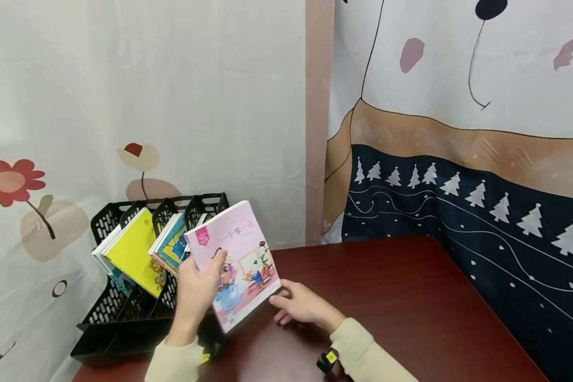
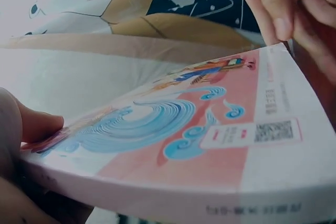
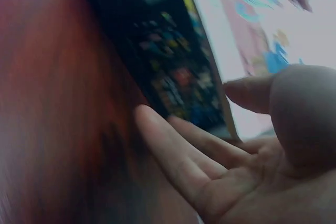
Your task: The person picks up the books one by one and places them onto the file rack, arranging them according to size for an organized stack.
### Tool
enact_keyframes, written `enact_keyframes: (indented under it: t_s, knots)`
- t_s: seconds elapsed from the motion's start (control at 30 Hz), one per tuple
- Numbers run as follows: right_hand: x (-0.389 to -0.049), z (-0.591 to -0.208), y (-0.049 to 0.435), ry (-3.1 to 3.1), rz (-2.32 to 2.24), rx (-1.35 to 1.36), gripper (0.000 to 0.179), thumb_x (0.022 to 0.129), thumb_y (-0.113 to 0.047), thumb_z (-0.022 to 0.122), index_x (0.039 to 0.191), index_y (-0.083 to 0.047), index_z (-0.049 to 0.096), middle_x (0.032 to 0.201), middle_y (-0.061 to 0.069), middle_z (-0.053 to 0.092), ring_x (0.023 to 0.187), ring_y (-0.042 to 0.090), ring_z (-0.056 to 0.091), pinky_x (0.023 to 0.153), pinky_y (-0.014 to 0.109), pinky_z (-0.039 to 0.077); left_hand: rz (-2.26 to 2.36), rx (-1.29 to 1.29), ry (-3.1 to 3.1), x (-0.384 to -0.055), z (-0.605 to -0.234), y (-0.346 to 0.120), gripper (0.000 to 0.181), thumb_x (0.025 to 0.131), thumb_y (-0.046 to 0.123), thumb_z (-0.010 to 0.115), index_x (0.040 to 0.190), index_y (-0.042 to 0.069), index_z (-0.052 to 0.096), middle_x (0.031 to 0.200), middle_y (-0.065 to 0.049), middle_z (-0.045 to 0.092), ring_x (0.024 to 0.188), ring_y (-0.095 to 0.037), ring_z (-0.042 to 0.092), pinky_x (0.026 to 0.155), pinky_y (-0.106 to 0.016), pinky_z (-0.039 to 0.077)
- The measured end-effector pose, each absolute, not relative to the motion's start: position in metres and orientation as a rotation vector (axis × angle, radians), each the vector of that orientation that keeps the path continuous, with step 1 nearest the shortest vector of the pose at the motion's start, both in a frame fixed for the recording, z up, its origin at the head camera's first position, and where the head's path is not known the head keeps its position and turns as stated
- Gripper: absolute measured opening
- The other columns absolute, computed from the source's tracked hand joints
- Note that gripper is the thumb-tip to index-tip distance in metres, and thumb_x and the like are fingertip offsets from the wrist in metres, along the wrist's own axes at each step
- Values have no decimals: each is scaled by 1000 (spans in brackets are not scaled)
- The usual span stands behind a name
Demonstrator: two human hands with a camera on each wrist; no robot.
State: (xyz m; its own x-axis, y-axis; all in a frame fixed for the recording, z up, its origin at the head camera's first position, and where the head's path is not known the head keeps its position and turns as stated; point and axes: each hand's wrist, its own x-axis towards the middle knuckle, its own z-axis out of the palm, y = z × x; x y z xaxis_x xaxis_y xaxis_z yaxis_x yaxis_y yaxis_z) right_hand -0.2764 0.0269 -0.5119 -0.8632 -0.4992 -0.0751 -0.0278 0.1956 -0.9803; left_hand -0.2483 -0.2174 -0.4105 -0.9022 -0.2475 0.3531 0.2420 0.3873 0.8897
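Observation:
A pink picture book (image 1: 241, 265) with cartoon figures on its cover is held up, tilted, in front of a black file rack. My left hand (image 1: 198, 284) grips its left side, the thumb lying on the cover; the fingers behind it are hidden in the head view. At the book's lower right corner is my right hand (image 1: 303, 303), its fingers loosely extended. In the right wrist view, the thumb (image 3: 249, 94) of that hand is at the book's edge, and the other fingers (image 3: 176, 153) are spread with no grip visible.
The black rack (image 1: 138, 318) stands on the left of the dark red table (image 1: 377, 286). Its slots hold a yellow book (image 1: 136, 249), a blue book (image 1: 173, 246) and other books. Behind hang a pale curtain (image 1: 229, 106) and a navy cloth with white trees (image 1: 506, 239).

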Motion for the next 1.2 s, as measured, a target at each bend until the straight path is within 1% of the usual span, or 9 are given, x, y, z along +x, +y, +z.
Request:
enact_keyframes:
  t_s: [0.2, 0.27, 0.33, 0.47, 0.53, 0.6, 0.73, 0.87, 1.2]
  knots:
    - [-271, -519, -27, 2240, -1631, -492, 72, 108, -27, 73, 168, 0, 42, 142, 21, 74, 76, 24, 82, 68, 36, 67, -1305, 57, -2198, -225, -396, -251, 36, 106, 32, 76, 131, 5, 78, 112, -24, 83, 70, 0, 72, 61, -19, 60]
    - [-270, -523, -42, 2351, -1526, -533, 69, 109, -35, 72, 164, -1, 48, 134, 17, 78, 79, 19, 82, 78, 35, 68, -1278, 96, -2189, -219, -396, -262, 36, 106, 31, 76, 133, 6, 77, 113, -23, 83, 70, 2, 71, 61, -18, 59]
    - [-268, -525, -55, 2478, -1391, -580, 68, 109, -46, 69, 161, -5, 54, 137, 14, 78, 98, 17, 83, 94, 35, 65, -1263, 144, -2173, -213, -395, -272, 38, 106, 31, 77, 135, 6, 76, 115, -23, 82, 69, 3, 70, 61, -17, 59]
    - [-263, -527, -77, 2549, -1296, -621, 74, 108, -61, 63, 163, -12, 55, 129, 9, 81, 103, 12, 80, 107, 33, 59, -1251, 255, -2128, -199, -394, -290, 39, 104, 33, 79, 133, 7, 77, 100, 3, 84, 68, 6, 70, 59, -16, 58]
    - [-262, -526, -84, 2465, -1391, -593, 74, 108, -60, 64, 165, -14, 52, 122, 9, 82, 86, 9, 80, 96, 32, 63, -1232, 303, -2111, -192, -393, -299, 40, 103, 34, 80, 132, 7, 77, 89, 22, 78, 65, 7, 70, 57, -16, 57]
    - [-261, -526, -88, 2418, -1448, -559, 72, 108, -61, 63, 165, -17, 52, 115, 8, 82, 71, 9, 77, 94, 31, 63, -1214, 349, -2091, -186, -394, -309, 39, 102, 34, 82, 130, 6, 78, 80, 37, 68, 62, 7, 68, 55, -15, 56]
    - [-258, -525, -92, 2470, -1400, -533, 76, 105, -70, 61, 162, -19, 57, 141, 8, 76, 110, 15, 80, 114, 41, 57, -1205, 439, -2027, -174, -397, -330, 32, 99, 30, 85, 122, 8, 80, 73, 42, 64, 58, 8, 65, 54, -13, 52]
    - [-256, -525, -94, 2513, -1316, -546, 81, 103, -76, 57, 161, -19, 59, 162, 5, 63, 152, 23, 58, 125, 47, 49, -1213, 512, -1957, -164, -398, -351, 16, 96, 27, 87, 108, 19, 80, 67, 38, 65, 55, 8, 62, 54, -10, 48]
    - [-256, -520, -88, 2492, -1264, -541, 85, 105, -79, 49, 166, -20, 52, 168, 3, 56, 158, 27, 51, 126, 52, 47, -1211, 578, -1880, -155, -381, -402, 16, 96, 22, 86, 106, 31, 77, 69, 37, 67, 53, 12, 63, 52, -8, 48]
